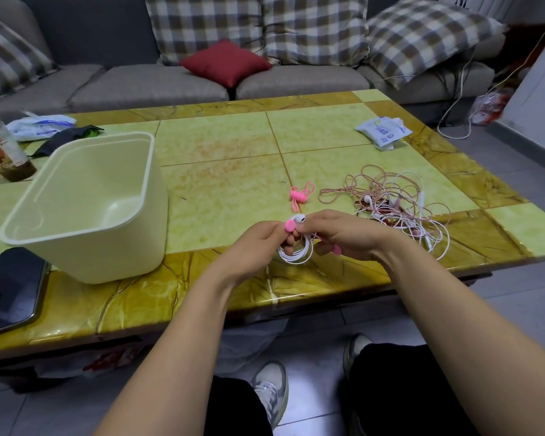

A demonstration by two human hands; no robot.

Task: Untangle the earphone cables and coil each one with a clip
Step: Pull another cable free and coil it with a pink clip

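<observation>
L hand (258,243) fingers grip the white coil (296,255) so the loops do not spring open, while R hand (343,234) fingers pinch the pink clip (290,225), prob. to wrap it round.

Even indoor light, tabletop (312,278) glare, edges warped

Legible text: none.
- White packet (383,131), well beyond the fingers (315,223) and to their right: blue print, too small to read.
- Crumpled white bag (40,125), far left of them: blue marks, blurred.
- Cup (0,146), farther left: red-orange graphic, lettering unreadable.
</observation>
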